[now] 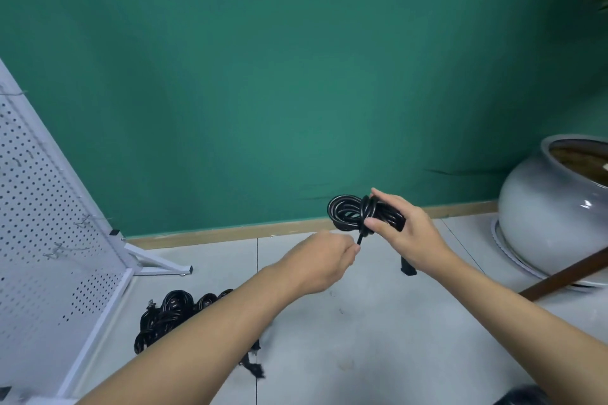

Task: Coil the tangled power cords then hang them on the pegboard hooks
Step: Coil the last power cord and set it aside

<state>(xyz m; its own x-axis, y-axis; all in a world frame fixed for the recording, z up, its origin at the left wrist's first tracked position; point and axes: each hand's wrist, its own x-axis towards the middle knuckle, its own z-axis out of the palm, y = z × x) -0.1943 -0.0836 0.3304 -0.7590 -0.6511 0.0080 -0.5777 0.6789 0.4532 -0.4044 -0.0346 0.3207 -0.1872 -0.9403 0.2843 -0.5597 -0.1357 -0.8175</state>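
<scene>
the pegboard (pixel 49 240) is running off the left edge, and its hooks (pixel 56 251) are blurring into thin smudges. the grey pot (pixel 543 214) is getting cropped on the right. the left forearm (pixel 214 332) is covering part of the cord pile (pixel 167 309), and the right hand (pixel 404 233) is hiding one side of the coil (pixel 348 212).

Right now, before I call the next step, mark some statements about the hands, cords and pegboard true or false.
The right hand grips a coiled cord. True.
The left hand is empty. False: it pinches the cord's end just below the coil.
A coil hangs on the pegboard. False: its visible hooks are bare.
More cords lie piled on the floor beside the pegboard. True.
</scene>
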